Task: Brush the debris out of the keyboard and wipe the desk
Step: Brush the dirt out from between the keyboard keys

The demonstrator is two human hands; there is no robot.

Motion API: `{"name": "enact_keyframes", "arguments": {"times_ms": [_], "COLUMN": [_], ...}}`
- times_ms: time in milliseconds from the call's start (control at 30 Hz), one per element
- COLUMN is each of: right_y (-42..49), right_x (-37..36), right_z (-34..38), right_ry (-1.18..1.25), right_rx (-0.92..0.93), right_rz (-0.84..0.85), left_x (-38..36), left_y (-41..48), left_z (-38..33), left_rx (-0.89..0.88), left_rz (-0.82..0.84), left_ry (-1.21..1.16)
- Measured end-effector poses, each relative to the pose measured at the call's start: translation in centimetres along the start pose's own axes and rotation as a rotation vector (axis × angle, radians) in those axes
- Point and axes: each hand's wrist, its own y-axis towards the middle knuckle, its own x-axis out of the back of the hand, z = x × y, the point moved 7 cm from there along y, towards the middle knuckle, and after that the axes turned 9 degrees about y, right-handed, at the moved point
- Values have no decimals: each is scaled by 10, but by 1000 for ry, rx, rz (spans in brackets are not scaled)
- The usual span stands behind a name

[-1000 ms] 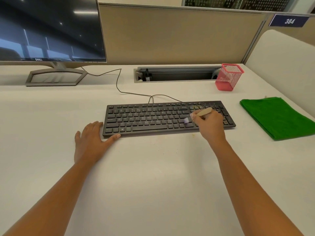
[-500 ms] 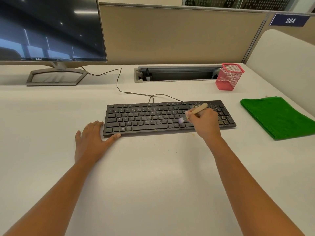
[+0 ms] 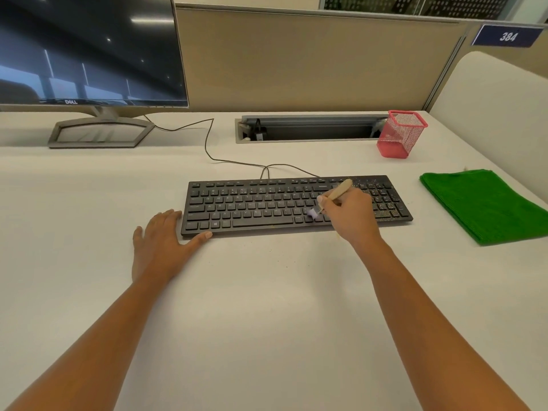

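Now, at the left, the left hand (image 3: 161, 244) lies flat on the pale counter (image 3: 267, 307), fingers straight, thumb touching the near left corner of the flat black wired keyboard (image 3: 255, 206). The keyboard's long axis runs left to right. Right of centre, the right hand (image 3: 353, 216) grips a small wooden-handled brush (image 3: 338, 192), fingers curled round the handle, its pale purple bristles (image 3: 312, 214) down on the near key rows. Yellowish crumbs (image 3: 382, 210) speckle the number-pad end, just right of that hand, so the next strokes probably go rightward. Further right, apart from the keyboard, lies a folded green cloth (image 3: 486, 206), untouched.
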Motion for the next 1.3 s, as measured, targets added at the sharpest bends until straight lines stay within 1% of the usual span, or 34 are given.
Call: {"name": "enact_keyframes", "arguments": {"times_ms": [67, 133, 167, 233, 333, 367, 467, 533, 633, 733, 867, 1100, 1300], "right_y": [0, 0, 0, 1, -1, -3, -5, -4, 0, 3, -3, -5, -8], "right_x": [-6, -9, -9, -6, -1, -2, -10, -15, -15, -9, -9, -23, -20], "right_z": [-2, -5, -5, -3, 6, 9, 7, 3, 2, 6, 15, 9, 25], "right_ry": [-18, 47, 84, 118, 107, 100, 51, 8, 12, 63, 58, -23, 29], "right_rx": [-33, -85, -98, -81, 17, 44, 41, 1, -62, -59, 45, -30, 90], "right_rz": [76, 129, 130, 86, -35, -51, -16, 39, 106, 64, -22, 112, 11], "left_x": [-1, -2, -2, -2, -1, -1, 0, 0, 0, 1, 2, 2, 3], "left_y": [0, 1, 1, 1, -1, -1, 0, 0, -1, -1, -1, -2, -2], "left_z": [1, 1, 1, 2, 1, 1, 0, 0, 0, 0, -1, -2, -2], "left_rx": [1, -3, -2, 3, 2, 3, 4, 5, 8, 9, 14, 16, 19], "left_rz": [2, 4, 6, 6, 6, 8, 10, 14, 19, 24, 18, 14, 17], "left_ry": [2, 4, 3, 2, -2, -3, -9, -8, -9, -11, -24, -29, -32]}}
